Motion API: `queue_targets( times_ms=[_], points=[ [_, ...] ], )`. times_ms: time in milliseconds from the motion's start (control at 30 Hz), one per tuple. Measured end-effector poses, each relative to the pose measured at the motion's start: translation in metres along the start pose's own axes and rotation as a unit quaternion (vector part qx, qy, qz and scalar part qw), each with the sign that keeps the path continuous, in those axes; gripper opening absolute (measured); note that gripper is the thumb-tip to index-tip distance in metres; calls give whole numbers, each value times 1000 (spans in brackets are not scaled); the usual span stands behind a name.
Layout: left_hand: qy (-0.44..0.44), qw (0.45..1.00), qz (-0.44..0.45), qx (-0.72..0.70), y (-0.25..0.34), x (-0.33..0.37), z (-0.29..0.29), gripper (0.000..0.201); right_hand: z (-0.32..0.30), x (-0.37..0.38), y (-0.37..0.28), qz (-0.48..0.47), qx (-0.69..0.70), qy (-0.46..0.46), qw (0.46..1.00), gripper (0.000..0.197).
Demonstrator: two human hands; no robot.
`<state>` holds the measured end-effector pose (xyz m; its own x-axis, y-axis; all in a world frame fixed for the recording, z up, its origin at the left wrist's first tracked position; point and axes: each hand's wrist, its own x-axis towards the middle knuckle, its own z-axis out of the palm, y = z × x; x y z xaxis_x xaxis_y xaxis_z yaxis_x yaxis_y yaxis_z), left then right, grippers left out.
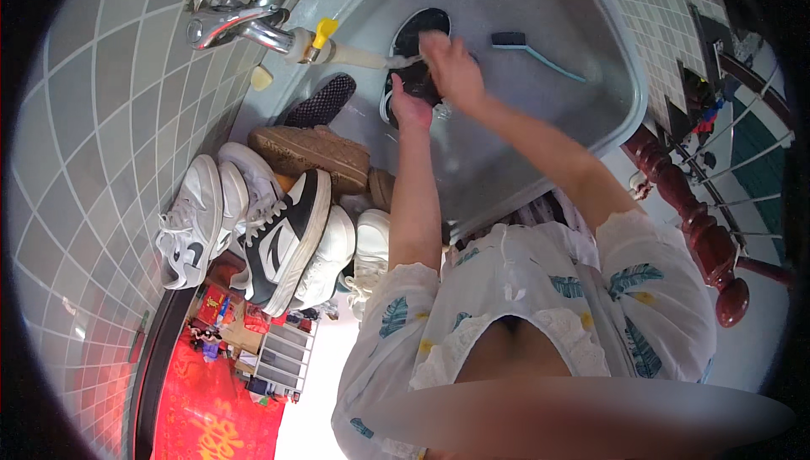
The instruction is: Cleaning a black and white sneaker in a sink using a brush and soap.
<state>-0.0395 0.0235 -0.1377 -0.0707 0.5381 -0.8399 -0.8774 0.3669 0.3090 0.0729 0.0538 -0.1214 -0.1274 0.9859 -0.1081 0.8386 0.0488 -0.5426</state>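
A dark shoe (424,23) with a pale sole edge lies in the grey basin (540,114), under a stream of water from a white hose. My left hand (412,107) grips its near side; the thumb shows, while the other fingers are hidden against the shoe. Over the shoe's middle, beside the water, is my right hand (454,72), its fingers smeared by motion. To the right of my hands, a brush (510,40) with dark bristles and a light blue handle rests on the basin floor.
A chrome tap (245,25) with a yellow-handled valve (322,34) feeds the hose at upper left. Several shoes crowd the basin's left edge, including a brown shoe (310,154) and a black-and-white sneaker (291,245). A dark red wooden post (688,215) stands at right.
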Motion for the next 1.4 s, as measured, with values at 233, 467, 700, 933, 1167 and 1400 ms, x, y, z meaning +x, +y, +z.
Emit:
queue_targets(
  times_ms=[233,467,700,933,1167,1400],
  points=[
    [-30,999,-11,-2,5,-3,1,67,5,17,-24,-25,-60,-77,995,42],
    [-18,998,-37,-47,4,0,1,84,-19,53,-11,-28,-35,-16,999,42],
    [-87,995,-22,-50,6,-2,6,96,-22,65,-12,-103,-40,-87,990,40],
    [-77,991,-59,-87,13,-2,-3,90,-21,38,-42,-161,-78,-202,963,44],
    [-53,981,144,118,-16,-6,0,43,-57,47,-70,-75,8,-220,973,49],
    [26,853,190,484,-9,-6,26,39,-76,53,-74,-103,-72,-115,985,49]
  ],
)
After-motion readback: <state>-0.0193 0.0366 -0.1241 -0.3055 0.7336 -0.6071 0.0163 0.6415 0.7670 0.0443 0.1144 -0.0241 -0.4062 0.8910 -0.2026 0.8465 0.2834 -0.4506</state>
